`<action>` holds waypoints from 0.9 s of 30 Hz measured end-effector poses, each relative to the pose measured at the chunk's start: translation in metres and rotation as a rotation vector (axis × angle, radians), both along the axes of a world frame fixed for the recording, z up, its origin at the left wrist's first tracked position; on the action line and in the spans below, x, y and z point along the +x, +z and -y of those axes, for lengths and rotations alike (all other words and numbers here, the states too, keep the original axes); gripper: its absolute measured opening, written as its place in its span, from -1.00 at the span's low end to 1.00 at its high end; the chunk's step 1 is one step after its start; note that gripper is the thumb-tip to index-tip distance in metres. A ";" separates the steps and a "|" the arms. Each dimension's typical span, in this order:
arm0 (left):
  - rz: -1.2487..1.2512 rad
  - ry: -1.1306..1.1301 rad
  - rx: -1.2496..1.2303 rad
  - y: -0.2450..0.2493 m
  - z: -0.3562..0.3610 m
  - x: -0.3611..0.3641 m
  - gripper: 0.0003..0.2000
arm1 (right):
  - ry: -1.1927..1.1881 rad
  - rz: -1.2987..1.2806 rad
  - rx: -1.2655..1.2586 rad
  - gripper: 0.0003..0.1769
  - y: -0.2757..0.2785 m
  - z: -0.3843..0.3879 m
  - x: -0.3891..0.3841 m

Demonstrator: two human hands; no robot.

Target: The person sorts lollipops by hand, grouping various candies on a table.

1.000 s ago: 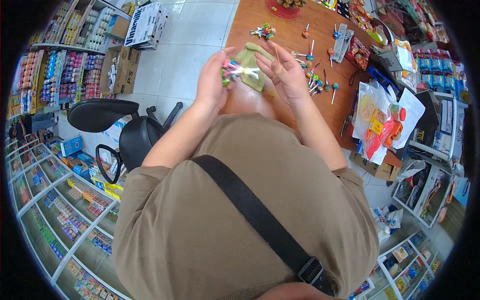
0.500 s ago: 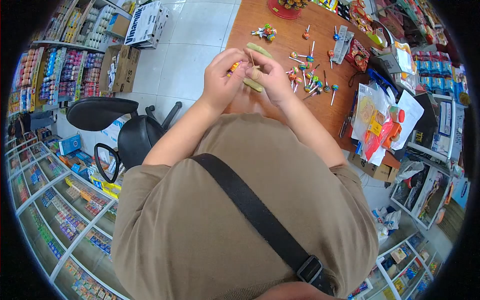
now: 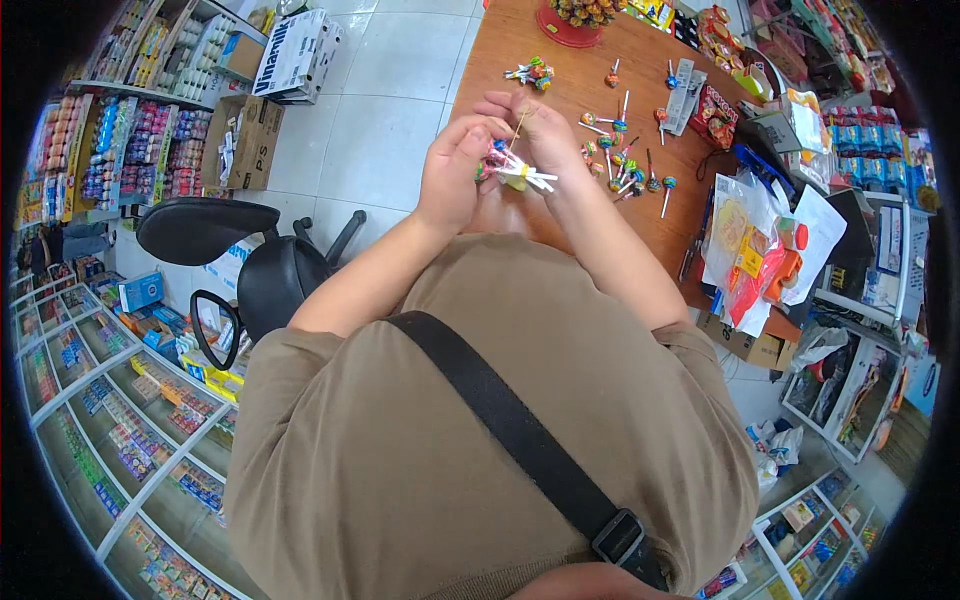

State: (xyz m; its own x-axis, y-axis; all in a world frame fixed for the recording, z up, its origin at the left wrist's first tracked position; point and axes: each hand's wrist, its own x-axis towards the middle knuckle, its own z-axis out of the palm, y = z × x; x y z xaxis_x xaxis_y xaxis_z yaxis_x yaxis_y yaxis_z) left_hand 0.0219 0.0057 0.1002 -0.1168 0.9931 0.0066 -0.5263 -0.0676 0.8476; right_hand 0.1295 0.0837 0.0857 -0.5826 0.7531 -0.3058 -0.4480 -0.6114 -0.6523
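My left hand (image 3: pixel 455 175) is closed around the wrapped heads of a bunch of lollipops (image 3: pixel 541 182), whose white sticks point to the right. A thin, yellowish rubber band (image 3: pixel 518 130) stretches up from the sticks to the fingers of my right hand (image 3: pixel 548 135), which is curled beside the bunch. Some of the band looks wrapped around the sticks. Beyond my hands, another bundle of lollipops (image 3: pixel 533 73) lies on the wooden table (image 3: pixel 500 40). Several loose lollipops (image 3: pixel 625 172) are scattered to the right of my right hand.
A red flower pot (image 3: pixel 570 28) stands at the table's far edge. Plastic bags and papers (image 3: pixel 745 250) are heaped on the right side. To the left are a black chair (image 3: pixel 285 275), an open cardboard box (image 3: pixel 250 140) and stocked shelves. Glass display cases flank me.
The bunch in my hands has turned, so its white sticks now face right. My right hand has drawn the rubber band upward. The green strips seen behind my hands are now mostly hidden.
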 end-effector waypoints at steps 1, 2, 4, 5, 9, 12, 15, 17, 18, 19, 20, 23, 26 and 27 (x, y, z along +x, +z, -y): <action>0.121 -0.018 -0.053 0.001 0.000 0.000 -0.76 | -0.046 0.009 -0.032 -0.42 0.003 0.005 -0.003; 0.281 -0.028 -0.122 0.001 -0.003 -0.001 -0.75 | -0.090 -0.021 -0.025 -0.40 0.004 0.012 -0.006; 0.600 -0.049 -0.261 0.013 -0.011 -0.002 -0.72 | -0.180 -0.079 -0.010 -0.37 -0.001 0.022 -0.012; 0.724 -0.010 -0.372 0.023 -0.015 -0.003 -0.68 | -0.188 -0.074 0.017 -0.35 -0.009 0.022 -0.011; 0.910 0.069 -0.410 0.017 -0.026 -0.007 -0.69 | -0.251 -0.076 0.204 -0.46 -0.020 0.023 -0.018; 0.681 0.214 -0.419 0.014 -0.031 -0.012 -0.70 | -0.307 0.109 0.491 -0.46 -0.009 0.028 -0.017; 0.581 0.215 -0.363 -0.002 -0.031 -0.011 -0.71 | -0.331 0.412 0.847 -0.33 -0.023 0.017 -0.012; 0.414 0.302 -0.357 0.000 -0.032 -0.006 -0.72 | -0.356 0.542 1.022 -0.29 -0.020 0.015 -0.008; 0.330 0.345 -0.354 0.002 -0.032 -0.004 -0.73 | -0.359 0.570 1.060 -0.27 -0.018 0.015 -0.006; 0.316 0.347 -0.332 0.001 -0.033 -0.004 -0.73 | -0.360 0.597 1.098 -0.25 -0.016 0.016 -0.005; 0.302 0.350 -0.312 -0.001 -0.032 -0.005 -0.74 | -0.353 0.482 0.975 -0.24 -0.015 0.017 -0.006; 0.404 0.317 -0.323 -0.010 -0.029 -0.003 -0.75 | -0.296 0.291 0.751 -0.20 -0.012 0.020 -0.009; 0.444 0.284 -0.302 -0.008 -0.029 -0.003 -0.75 | -0.243 0.290 0.749 -0.21 -0.011 0.018 -0.005; 0.437 0.278 -0.285 -0.007 -0.028 -0.003 -0.75 | -0.267 0.221 0.698 -0.23 -0.006 0.020 -0.007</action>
State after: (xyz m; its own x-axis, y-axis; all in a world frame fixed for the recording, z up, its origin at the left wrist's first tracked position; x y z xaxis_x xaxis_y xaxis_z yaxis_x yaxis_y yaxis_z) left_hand 0.0188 0.0341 0.0931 -0.3050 0.8803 -0.3635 -0.8257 -0.0542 0.5615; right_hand 0.1225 0.0637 0.0800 -0.3349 0.9202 0.2029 -0.3372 0.0840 -0.9377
